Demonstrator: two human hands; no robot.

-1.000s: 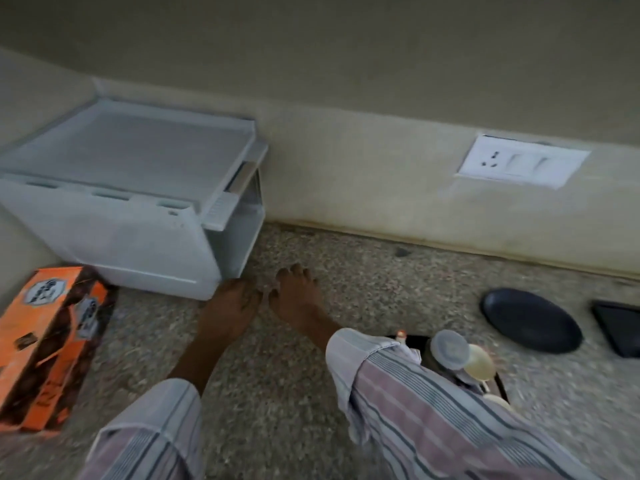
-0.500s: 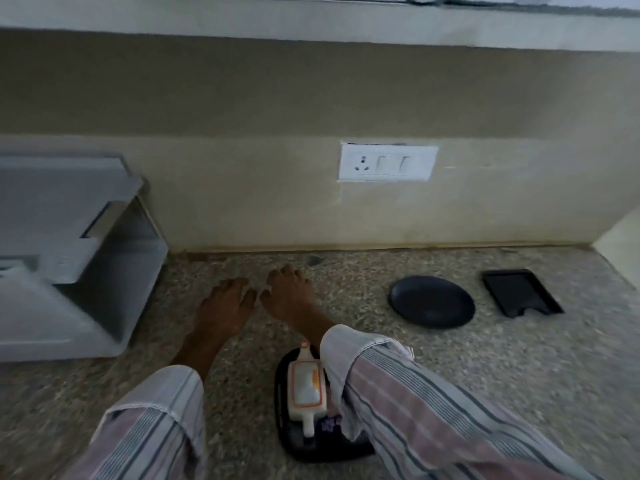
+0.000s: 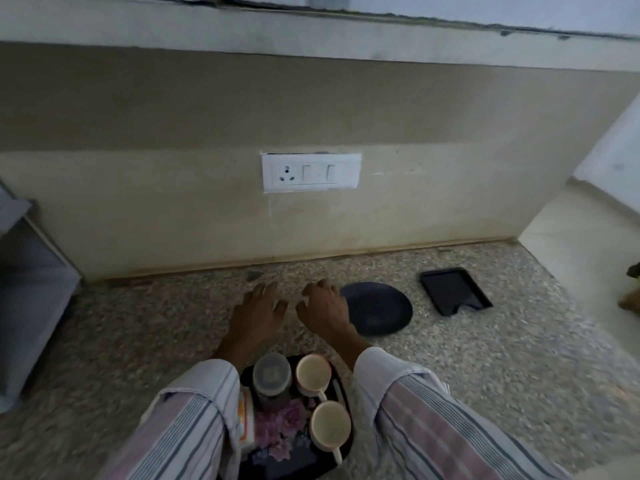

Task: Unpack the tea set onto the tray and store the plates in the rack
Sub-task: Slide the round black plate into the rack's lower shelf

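A black flowered tray (image 3: 270, 459) lies on the speckled counter between my forearms. On it stand two cream cups (image 3: 312, 374) (image 3: 329, 429), a lidded jar (image 3: 271, 375) and a white and orange item (image 3: 244, 422), half hidden by my left sleeve. My left hand (image 3: 256, 311) and my right hand (image 3: 323, 308) hover side by side over the counter beyond the tray, fingers spread, holding nothing. A round black plate (image 3: 379, 308) lies just right of my right hand. A black rectangular plate (image 3: 453, 294) lies farther right. The white rack (image 3: 31, 285) stands at the left edge.
A beige wall with a white socket and switch panel (image 3: 310, 172) rises behind the counter. A side wall (image 3: 581, 237) closes the counter at the right, with a dark object (image 3: 632, 289) cut off at the frame's right edge.
The view has swung right and tilted up: the rack slid to the left edge and the orange box left the view. The tray's cups and jar show again. My hands stay empty.
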